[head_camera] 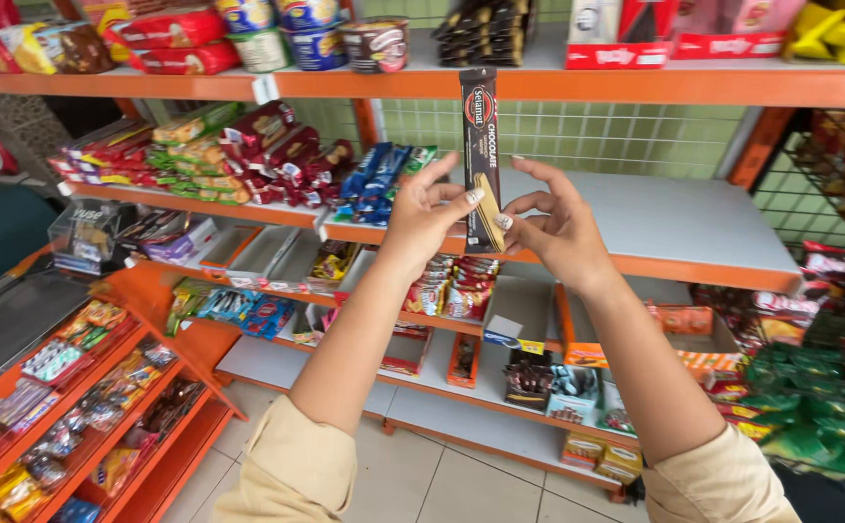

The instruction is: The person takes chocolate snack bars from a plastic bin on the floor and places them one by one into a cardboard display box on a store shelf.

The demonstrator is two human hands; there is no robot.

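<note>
Both hands are up in front of us, and between them stands a tall black wafer pack [480, 155], upright, its top reaching the orange edge of the upper shelf [635, 85]. Our left hand [427, 221] pinches the pack's lower left edge with thumb and fingertips, the other fingers curled loosely behind. Our right hand [560, 228] closes on the lower right edge the same way, thumb pressed to the wrapper's front, index finger arched above it. So we grip the pack from both sides, near its bottom, in mid-air and clear of any board.

Behind the pack lies a grey shelf [693, 218], bare to the right of our hands. To the left, on that same level, blue packets [376, 176] sit beside rows of red and green snack bars [219, 155]. Lower down we see cardboard trays [258, 250] and small red packets [461, 291], and at far right green bags [810, 426] piled in a rack. Cream sleeves [291, 475] cover both our upper arms.
</note>
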